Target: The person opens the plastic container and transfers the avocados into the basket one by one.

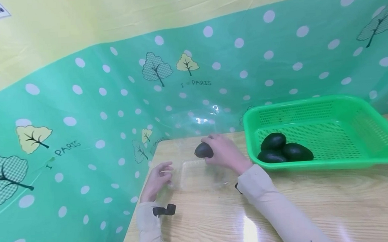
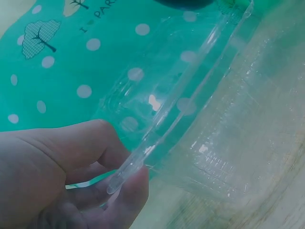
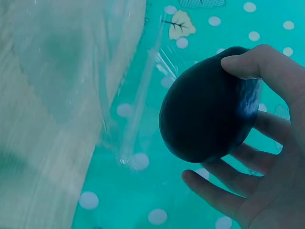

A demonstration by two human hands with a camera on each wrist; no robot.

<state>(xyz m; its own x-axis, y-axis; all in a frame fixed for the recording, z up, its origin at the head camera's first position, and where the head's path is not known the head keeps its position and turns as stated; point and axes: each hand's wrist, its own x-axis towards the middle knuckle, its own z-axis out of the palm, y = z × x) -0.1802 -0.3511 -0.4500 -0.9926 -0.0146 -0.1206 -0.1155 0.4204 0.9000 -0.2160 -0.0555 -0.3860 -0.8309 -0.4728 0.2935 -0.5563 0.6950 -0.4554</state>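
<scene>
A dark avocado (image 1: 203,150) is gripped in my right hand (image 1: 223,151), above a clear plastic container (image 1: 194,175) on the table. In the right wrist view the thumb lies over the avocado's (image 3: 205,112) top end, fingers behind it. At the container's left side is my left hand (image 1: 157,180). The left wrist view shows that hand (image 2: 86,171) pinching the container's edge (image 2: 125,174) between thumb and fingers. The container's transparent lid (image 2: 157,90) stands raised at the back. Glare and transparency blur its outline.
A green plastic basket (image 1: 333,164) stands to the right, with three dark avocados (image 1: 296,152) in its near left corner. A polka-dot green sheet (image 1: 92,149) hangs behind and left of the wooden table (image 1: 213,223).
</scene>
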